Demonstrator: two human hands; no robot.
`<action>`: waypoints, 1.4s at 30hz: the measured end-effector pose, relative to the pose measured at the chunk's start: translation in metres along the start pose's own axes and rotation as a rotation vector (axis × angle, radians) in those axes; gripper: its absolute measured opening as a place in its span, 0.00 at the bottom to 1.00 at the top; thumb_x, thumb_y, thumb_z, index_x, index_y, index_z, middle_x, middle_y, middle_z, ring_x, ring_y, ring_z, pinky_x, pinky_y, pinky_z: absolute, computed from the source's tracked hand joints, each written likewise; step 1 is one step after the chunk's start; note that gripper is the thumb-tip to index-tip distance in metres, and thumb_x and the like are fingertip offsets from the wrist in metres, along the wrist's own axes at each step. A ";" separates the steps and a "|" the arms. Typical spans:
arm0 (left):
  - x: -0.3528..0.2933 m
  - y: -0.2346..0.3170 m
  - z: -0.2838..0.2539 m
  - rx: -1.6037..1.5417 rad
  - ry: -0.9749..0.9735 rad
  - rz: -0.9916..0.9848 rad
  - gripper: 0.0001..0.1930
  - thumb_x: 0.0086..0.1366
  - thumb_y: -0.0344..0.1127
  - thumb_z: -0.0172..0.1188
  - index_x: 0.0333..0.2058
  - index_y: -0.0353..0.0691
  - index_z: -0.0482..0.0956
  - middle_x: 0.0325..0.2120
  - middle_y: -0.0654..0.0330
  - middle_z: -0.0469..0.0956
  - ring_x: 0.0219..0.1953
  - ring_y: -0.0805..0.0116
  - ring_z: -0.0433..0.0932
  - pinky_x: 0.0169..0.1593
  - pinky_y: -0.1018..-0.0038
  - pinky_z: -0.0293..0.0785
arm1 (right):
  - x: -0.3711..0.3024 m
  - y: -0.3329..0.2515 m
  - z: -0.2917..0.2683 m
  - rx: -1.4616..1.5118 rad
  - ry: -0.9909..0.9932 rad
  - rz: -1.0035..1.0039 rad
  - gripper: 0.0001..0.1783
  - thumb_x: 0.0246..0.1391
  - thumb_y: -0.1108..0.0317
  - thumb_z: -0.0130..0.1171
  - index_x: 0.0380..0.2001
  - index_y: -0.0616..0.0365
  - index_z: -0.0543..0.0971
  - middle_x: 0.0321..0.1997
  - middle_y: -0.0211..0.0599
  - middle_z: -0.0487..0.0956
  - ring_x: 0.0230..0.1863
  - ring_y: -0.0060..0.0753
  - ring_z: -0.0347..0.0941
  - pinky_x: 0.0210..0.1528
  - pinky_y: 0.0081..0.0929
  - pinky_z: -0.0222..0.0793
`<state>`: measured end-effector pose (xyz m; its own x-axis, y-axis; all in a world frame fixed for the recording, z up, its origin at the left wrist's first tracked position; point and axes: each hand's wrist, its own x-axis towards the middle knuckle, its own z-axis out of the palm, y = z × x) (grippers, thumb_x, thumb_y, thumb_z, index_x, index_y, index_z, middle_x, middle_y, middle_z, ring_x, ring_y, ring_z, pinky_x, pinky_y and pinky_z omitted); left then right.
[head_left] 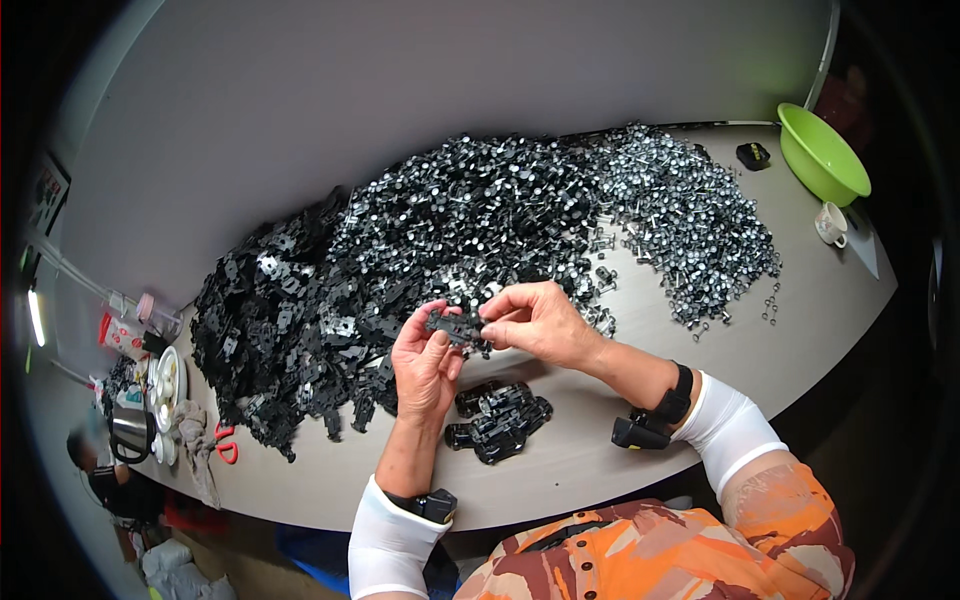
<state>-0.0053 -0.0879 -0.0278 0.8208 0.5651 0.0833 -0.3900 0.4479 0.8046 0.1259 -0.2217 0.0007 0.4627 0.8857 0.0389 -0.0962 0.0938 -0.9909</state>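
Observation:
My left hand (425, 360) is closed, pinching a flat black plastic part (456, 328) between thumb and fingers above the table. At the right end of that part is my right hand (550, 325), its thumb and forefinger pressed together; whatever they grip is too small to make out. Behind both hands rises a big heap of small silver-headed metal pins mixed with black pieces (470, 210). A pile of flat black plastic parts (290, 320) spreads to the left. Just in front of my hands sits a small stack of black assembled pieces (500, 420).
Loose silver pins (690, 230) spread at the right on the curved table (580, 470). Beyond them are a green bowl (824, 155), a cup (831, 224) and a black object (753, 156). Red-handled scissors (227, 445), a cloth (197, 450) and a kettle (132, 433) are at the left. Another person (115, 490) is at far left.

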 end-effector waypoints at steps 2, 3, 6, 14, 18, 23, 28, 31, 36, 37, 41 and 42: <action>0.000 -0.002 0.001 -0.040 -0.059 -0.016 0.21 0.59 0.28 0.59 0.50 0.34 0.67 0.42 0.53 0.74 0.27 0.78 0.74 0.17 0.88 0.65 | -0.002 0.006 0.006 0.008 0.000 -0.080 0.05 0.46 0.76 0.61 0.27 0.67 0.77 0.25 0.36 0.79 0.25 0.20 0.75 0.27 0.17 0.72; 0.001 -0.003 0.004 -0.076 -0.079 -0.029 0.21 0.59 0.27 0.59 0.51 0.34 0.67 0.42 0.53 0.74 0.28 0.76 0.75 0.18 0.88 0.66 | -0.002 0.007 0.006 -0.048 0.027 -0.104 0.05 0.45 0.77 0.61 0.26 0.67 0.78 0.25 0.37 0.79 0.25 0.20 0.75 0.26 0.17 0.72; 0.000 -0.001 0.007 -0.115 -0.128 -0.047 0.21 0.59 0.26 0.59 0.51 0.35 0.67 0.43 0.52 0.74 0.29 0.74 0.75 0.20 0.87 0.68 | -0.002 0.007 0.006 -0.096 0.050 -0.132 0.04 0.44 0.78 0.61 0.26 0.68 0.77 0.24 0.37 0.79 0.25 0.19 0.75 0.26 0.19 0.72; 0.003 -0.003 -0.006 -0.179 -0.105 -0.128 0.17 0.60 0.29 0.59 0.48 0.37 0.70 0.42 0.53 0.75 0.33 0.71 0.76 0.24 0.83 0.71 | 0.002 -0.001 -0.003 -0.634 0.228 -0.618 0.07 0.41 0.80 0.61 0.26 0.66 0.74 0.27 0.41 0.75 0.26 0.36 0.75 0.28 0.27 0.71; 0.001 -0.002 -0.001 -0.108 -0.153 -0.176 0.17 0.58 0.29 0.60 0.47 0.36 0.71 0.41 0.54 0.75 0.34 0.71 0.76 0.30 0.79 0.74 | 0.000 -0.003 -0.007 -0.639 0.227 -0.546 0.07 0.40 0.80 0.60 0.27 0.66 0.74 0.27 0.42 0.74 0.26 0.39 0.74 0.28 0.29 0.71; 0.000 -0.009 0.003 -0.075 -0.144 -0.148 0.19 0.57 0.25 0.60 0.48 0.35 0.71 0.41 0.57 0.75 0.36 0.69 0.76 0.38 0.73 0.78 | -0.003 -0.004 -0.004 -0.571 0.201 -0.538 0.07 0.41 0.80 0.60 0.28 0.66 0.76 0.27 0.42 0.76 0.26 0.37 0.75 0.28 0.26 0.72; -0.003 -0.011 0.007 0.000 -0.099 -0.107 0.23 0.57 0.21 0.59 0.53 0.32 0.68 0.43 0.57 0.75 0.38 0.71 0.77 0.40 0.74 0.78 | -0.004 -0.006 0.001 -0.486 0.218 -0.505 0.07 0.40 0.79 0.61 0.27 0.64 0.78 0.28 0.39 0.76 0.25 0.33 0.76 0.27 0.24 0.72; -0.004 -0.014 0.009 0.106 -0.081 -0.059 0.25 0.57 0.19 0.57 0.54 0.32 0.66 0.44 0.58 0.74 0.38 0.72 0.76 0.42 0.74 0.77 | -0.005 -0.003 0.004 -0.582 0.207 -0.554 0.08 0.39 0.79 0.64 0.27 0.62 0.78 0.25 0.37 0.75 0.25 0.28 0.75 0.25 0.21 0.70; -0.009 -0.014 0.016 0.190 -0.109 -0.034 0.26 0.57 0.17 0.56 0.56 0.32 0.65 0.44 0.61 0.73 0.39 0.76 0.74 0.43 0.76 0.77 | -0.008 -0.004 0.004 -0.663 0.167 -0.577 0.04 0.39 0.77 0.61 0.22 0.63 0.75 0.24 0.40 0.72 0.26 0.42 0.72 0.28 0.32 0.70; -0.010 -0.015 0.018 0.280 -0.111 -0.020 0.26 0.57 0.18 0.56 0.55 0.32 0.65 0.43 0.62 0.73 0.38 0.77 0.74 0.43 0.77 0.77 | -0.008 -0.004 0.002 -0.719 0.147 -0.575 0.04 0.39 0.77 0.61 0.21 0.63 0.74 0.23 0.41 0.72 0.26 0.42 0.72 0.28 0.32 0.70; -0.013 -0.022 0.014 0.466 -0.084 0.056 0.25 0.57 0.19 0.57 0.55 0.32 0.66 0.39 0.63 0.75 0.37 0.79 0.74 0.43 0.79 0.76 | -0.010 -0.007 0.007 -0.800 0.114 -0.602 0.05 0.39 0.77 0.61 0.19 0.62 0.73 0.22 0.40 0.71 0.26 0.41 0.71 0.28 0.33 0.69; -0.012 -0.025 0.015 0.553 -0.045 0.086 0.25 0.57 0.20 0.58 0.55 0.32 0.66 0.38 0.63 0.75 0.37 0.79 0.74 0.43 0.79 0.76 | -0.009 -0.008 0.007 -0.811 0.117 -0.622 0.05 0.39 0.77 0.61 0.19 0.62 0.73 0.22 0.39 0.70 0.26 0.41 0.71 0.28 0.33 0.69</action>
<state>0.0010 -0.1158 -0.0400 0.8177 0.5478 0.1771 -0.1888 -0.0355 0.9814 0.1162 -0.2275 0.0089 0.3140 0.7314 0.6054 0.7941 0.1473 -0.5897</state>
